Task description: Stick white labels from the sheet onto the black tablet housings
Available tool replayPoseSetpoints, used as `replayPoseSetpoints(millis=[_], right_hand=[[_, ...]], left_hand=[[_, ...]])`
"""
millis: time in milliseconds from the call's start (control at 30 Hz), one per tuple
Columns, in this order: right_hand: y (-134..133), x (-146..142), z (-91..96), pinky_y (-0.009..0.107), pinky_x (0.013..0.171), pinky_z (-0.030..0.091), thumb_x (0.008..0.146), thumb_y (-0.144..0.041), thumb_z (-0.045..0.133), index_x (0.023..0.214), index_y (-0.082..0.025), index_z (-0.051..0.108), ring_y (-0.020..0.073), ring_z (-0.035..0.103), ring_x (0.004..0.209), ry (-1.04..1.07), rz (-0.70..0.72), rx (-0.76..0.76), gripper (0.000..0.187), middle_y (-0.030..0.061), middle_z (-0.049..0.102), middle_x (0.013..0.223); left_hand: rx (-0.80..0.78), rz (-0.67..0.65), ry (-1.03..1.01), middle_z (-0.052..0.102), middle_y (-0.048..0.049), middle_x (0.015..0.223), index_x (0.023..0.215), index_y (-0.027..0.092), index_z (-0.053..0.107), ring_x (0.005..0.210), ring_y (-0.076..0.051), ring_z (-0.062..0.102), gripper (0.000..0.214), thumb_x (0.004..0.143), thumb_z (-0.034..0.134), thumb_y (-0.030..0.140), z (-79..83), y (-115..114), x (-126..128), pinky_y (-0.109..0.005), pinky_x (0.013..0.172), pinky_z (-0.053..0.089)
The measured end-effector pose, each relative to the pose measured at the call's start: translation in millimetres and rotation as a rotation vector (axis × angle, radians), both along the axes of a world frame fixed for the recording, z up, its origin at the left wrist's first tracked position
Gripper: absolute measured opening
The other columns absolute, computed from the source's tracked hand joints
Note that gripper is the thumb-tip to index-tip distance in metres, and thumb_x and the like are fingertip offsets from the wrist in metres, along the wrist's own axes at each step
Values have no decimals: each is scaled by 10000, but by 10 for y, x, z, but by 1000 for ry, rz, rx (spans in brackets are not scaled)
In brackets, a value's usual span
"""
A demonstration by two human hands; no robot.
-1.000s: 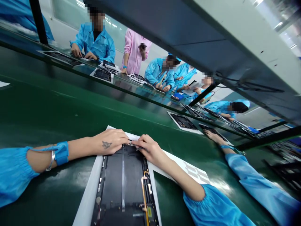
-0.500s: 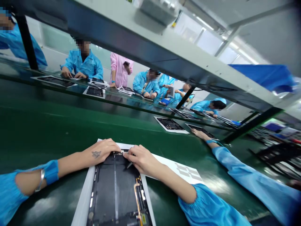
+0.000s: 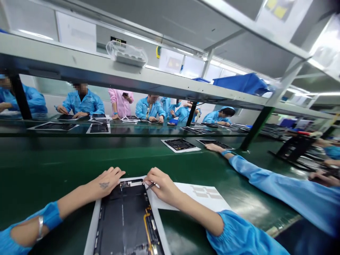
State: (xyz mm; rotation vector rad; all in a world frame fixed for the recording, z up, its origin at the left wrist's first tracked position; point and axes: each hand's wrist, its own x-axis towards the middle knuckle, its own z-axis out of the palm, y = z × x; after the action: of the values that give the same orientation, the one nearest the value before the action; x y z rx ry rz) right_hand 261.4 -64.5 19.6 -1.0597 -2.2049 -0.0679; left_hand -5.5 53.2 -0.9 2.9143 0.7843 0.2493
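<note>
An opened tablet (image 3: pixel 123 216) with black innards and an orange flex cable (image 3: pixel 147 226) lies in front of me on a white sheet (image 3: pixel 91 230). My left hand (image 3: pixel 108 181) rests at its top left corner, fingers stretched along the edge; the fingertips' undersides are hidden. At the top right corner, my right hand (image 3: pixel 162 186) is closed around dark tweezers (image 3: pixel 151 186), their end sticking out below the fingers. A pale strip (image 3: pixel 135 183) runs along the tablet's top edge between both hands.
To the right lies a white card with grey patches (image 3: pixel 212 194). A co-worker's arm (image 3: pixel 255 173) reaches over the green bench (image 3: pixel 66 156) to another opened tablet (image 3: pixel 217 144). One more tablet (image 3: pixel 180 144) lies beyond. Shelving (image 3: pixel 159 79) spans overhead; people in blue work opposite.
My view has tilted up and levelled. My right hand has moved from the top middle of the tablet to its right corner, uncovering the pale strip. The left hand stays near its corner.
</note>
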Motion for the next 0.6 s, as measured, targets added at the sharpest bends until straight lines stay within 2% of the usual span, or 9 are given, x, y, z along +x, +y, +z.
replayPoseSetpoints(millis=[67, 133, 233, 333, 400, 500, 600], right_hand=[[-41, 0, 9, 280, 705, 460, 937, -84, 484, 854, -199, 600, 178, 556, 808, 20, -6, 15, 184, 48, 599, 839], [-87, -1, 14, 283, 693, 466, 949, -101, 473, 858, -201, 607, 179, 560, 796, 47, -4, 29, 191, 47, 600, 826], [-180, 1, 51, 283, 679, 479, 961, -116, 477, 891, -203, 630, 176, 576, 783, 152, 12, 91, 190, 46, 608, 818], [-302, 15, 155, 271, 658, 486, 952, -94, 510, 968, -214, 648, 165, 587, 773, 301, -22, 237, 184, 40, 614, 829], [-382, 31, 241, 268, 651, 487, 933, -62, 533, 1025, -221, 650, 162, 587, 773, 352, -58, 343, 217, 40, 611, 837], [-462, 46, 326, 277, 644, 491, 910, -32, 554, 1074, -219, 648, 167, 582, 770, 346, -75, 420, 266, 48, 612, 845], [-474, 33, 318, 284, 627, 497, 915, -41, 553, 1053, -214, 655, 166, 581, 746, 310, -68, 384, 244, 54, 619, 844]], left_hand=[[-56, -35, -8, 624, -89, 1008, 1067, 167, 575, 889, -218, 599, 307, 984, 308, 294, 146, -32, 73, -320, 797, 467], [-88, -70, -13, 590, -48, 877, 886, 191, 521, 793, -189, 577, 288, 998, 287, 315, 231, -61, 127, -280, 729, 443], [-97, -98, -63, 555, -27, 837, 830, 204, 452, 743, -171, 539, 312, 1021, 254, 352, 322, -43, 135, -265, 694, 408], [-164, -69, -178, 502, 19, 723, 825, 208, 432, 630, -141, 473, 341, 1017, 293, 453, 522, 134, 49, -248, 622, 367], [-193, 21, -301, 497, 31, 692, 856, 202, 482, 613, -136, 464, 375, 969, 376, 543, 722, 365, -38, -237, 598, 357], [-235, 285, -535, 571, 19, 725, 974, 177, 590, 647, -153, 515, 453, 850, 534, 610, 977, 819, -144, -230, 584, 372], [-214, 525, -685, 644, -31, 851, 1019, 126, 630, 778, -201, 594, 468, 866, 569, 564, 1040, 1227, -154, -256, 650, 449]])
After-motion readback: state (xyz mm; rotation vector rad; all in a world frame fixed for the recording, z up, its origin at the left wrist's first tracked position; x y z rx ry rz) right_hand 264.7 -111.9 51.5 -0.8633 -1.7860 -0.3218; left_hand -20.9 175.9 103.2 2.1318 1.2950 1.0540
